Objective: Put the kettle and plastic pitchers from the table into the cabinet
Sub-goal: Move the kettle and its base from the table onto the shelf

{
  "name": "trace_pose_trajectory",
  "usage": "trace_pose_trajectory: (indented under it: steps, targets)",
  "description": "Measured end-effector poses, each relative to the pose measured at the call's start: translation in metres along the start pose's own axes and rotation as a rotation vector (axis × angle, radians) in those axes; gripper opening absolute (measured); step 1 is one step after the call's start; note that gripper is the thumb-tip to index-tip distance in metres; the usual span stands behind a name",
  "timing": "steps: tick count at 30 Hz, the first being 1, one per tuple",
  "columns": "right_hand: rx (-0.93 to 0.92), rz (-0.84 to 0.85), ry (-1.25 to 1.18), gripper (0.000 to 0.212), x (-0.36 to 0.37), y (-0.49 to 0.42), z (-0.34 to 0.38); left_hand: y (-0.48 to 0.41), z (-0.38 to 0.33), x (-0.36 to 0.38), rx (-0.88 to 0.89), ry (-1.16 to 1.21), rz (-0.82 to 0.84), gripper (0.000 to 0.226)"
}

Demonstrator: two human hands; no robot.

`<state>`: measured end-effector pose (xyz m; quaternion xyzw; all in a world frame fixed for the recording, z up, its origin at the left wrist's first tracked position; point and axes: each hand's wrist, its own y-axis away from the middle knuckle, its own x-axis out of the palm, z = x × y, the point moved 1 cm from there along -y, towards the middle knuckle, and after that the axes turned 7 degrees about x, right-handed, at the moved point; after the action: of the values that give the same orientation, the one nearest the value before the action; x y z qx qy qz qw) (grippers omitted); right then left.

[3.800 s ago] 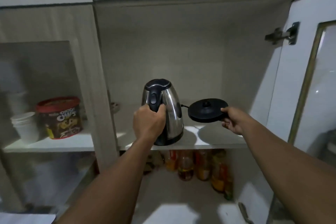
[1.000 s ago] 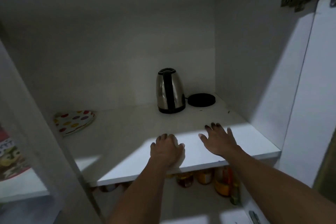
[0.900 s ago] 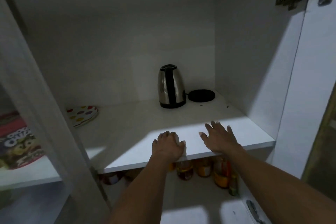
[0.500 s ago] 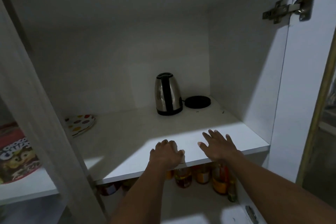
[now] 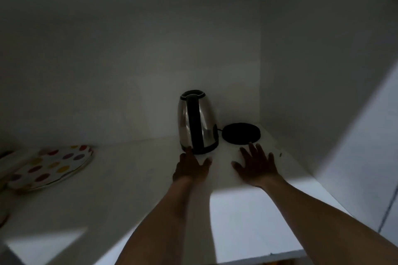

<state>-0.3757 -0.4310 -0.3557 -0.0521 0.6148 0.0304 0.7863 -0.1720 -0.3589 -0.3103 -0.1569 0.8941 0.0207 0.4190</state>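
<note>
A steel kettle with a black handle stands upright deep on the white cabinet shelf. Its round black base lies flat just to its right, joined by a short cord. My left hand is stretched forward, palm down and fingers apart, with its fingertips at the kettle's foot. My right hand is spread open above the shelf, its fingertips just short of the base. Neither hand holds anything. No pitchers are in view.
A plate with coloured dots lies at the shelf's left end. The cabinet's right side wall stands close beside the base. The inside is dark, and only the shelf's front strip is lit.
Both hands have moved from the shelf's front edge deep into the cabinet, up to the kettle and base. The view has pushed in closer, so the door, hinge and lower shelf are out of frame.
</note>
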Motion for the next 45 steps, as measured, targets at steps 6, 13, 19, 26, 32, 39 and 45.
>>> trace_pose_trajectory:
  steps: [6,13,19,26,32,39,45]
  targets:
    - [0.037,-0.026,-0.040,0.088,0.008,-0.050,0.006,-0.046,-0.026,-0.012,0.077,0.203,-0.283,0.054]
    - [0.047,-0.037,-0.044,0.087,0.009,-0.057,0.008,-0.077,-0.065,-0.020,0.071,0.497,-0.453,0.034]
    - [0.049,-0.050,-0.055,0.088,0.010,-0.058,0.010,-0.096,-0.101,-0.015,0.089,0.701,-0.504,0.032]
    - [0.049,-0.097,-0.125,0.089,0.009,-0.058,0.010,-0.105,-0.142,0.009,0.311,0.610,-0.472,0.026]
    - [0.066,-0.163,-0.204,0.076,0.005,-0.056,0.008,-0.108,-0.162,0.045,0.327,0.675,-0.480,0.025]
    - [0.047,-0.176,-0.178,0.069,0.007,-0.055,0.007,-0.112,-0.153,0.055,0.342,0.639,-0.442,0.023]
    - [-0.025,0.036,0.009,0.075,0.006,-0.043,-0.010,-0.111,-0.145,0.067,0.340,0.643,-0.410,0.026]
